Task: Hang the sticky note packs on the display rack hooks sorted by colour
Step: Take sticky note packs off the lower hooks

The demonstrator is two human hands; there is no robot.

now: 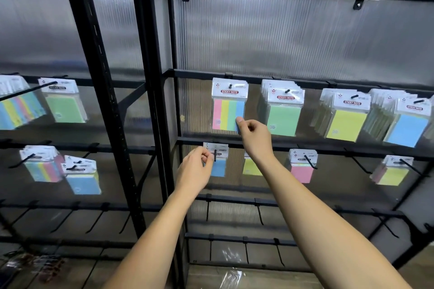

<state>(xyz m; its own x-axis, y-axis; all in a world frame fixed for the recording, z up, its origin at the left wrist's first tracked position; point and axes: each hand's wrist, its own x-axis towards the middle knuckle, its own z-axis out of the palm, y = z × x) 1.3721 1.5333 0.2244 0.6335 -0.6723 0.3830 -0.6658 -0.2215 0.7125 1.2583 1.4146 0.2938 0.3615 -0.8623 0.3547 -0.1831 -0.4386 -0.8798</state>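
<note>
Right hand (252, 135) pinches the striped pack (229, 108) to steady it on its hook (230, 86) — left hand (196, 169), curled, fingers the blue pack (217, 162) below.

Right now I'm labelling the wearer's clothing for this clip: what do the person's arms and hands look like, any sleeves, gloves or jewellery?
Both forearms are bare to the frame edge, with no sleeves visible. The left hand and right hand wear no gloves, and no rings, watch or bracelet show.

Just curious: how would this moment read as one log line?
right hand: pinches striped pack on hook | left hand: at blue pack, grip unclear | rack: packs hanging
</note>
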